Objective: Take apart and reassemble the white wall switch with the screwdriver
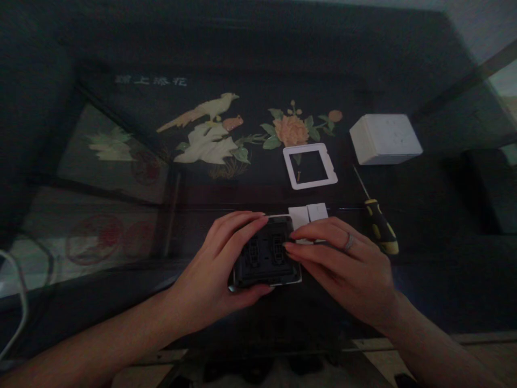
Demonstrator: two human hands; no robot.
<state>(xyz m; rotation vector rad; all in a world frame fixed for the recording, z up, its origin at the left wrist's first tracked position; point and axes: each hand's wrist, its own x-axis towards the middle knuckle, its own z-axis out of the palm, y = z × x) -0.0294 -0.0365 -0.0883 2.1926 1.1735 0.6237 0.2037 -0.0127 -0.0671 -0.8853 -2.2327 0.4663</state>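
Note:
My left hand point(226, 258) is wrapped round a wall switch point(264, 253), fingers along its top edge and thumb along the bottom. The switch has a black face with two mechanisms and a pale rim. My right hand point(343, 264), with a ring on one finger, has its fingertips pinched together at the switch's right mechanism. Anything between those tips is hidden or too small to make out. Just behind the right fingers lie two white rocker caps point(299, 216), partly covered by that hand. Beyond them is a white square cover frame point(288, 168), with a small screw point(299, 176) inside its opening.
A yellow and black screwdriver point(379, 226) lies to the right of my right hand, tip pointing away. Behind it stands a white box point(388, 139). The dark glossy tabletop point(250, 188) bears a bird and flower picture. A white cable point(20, 307) curves at far left.

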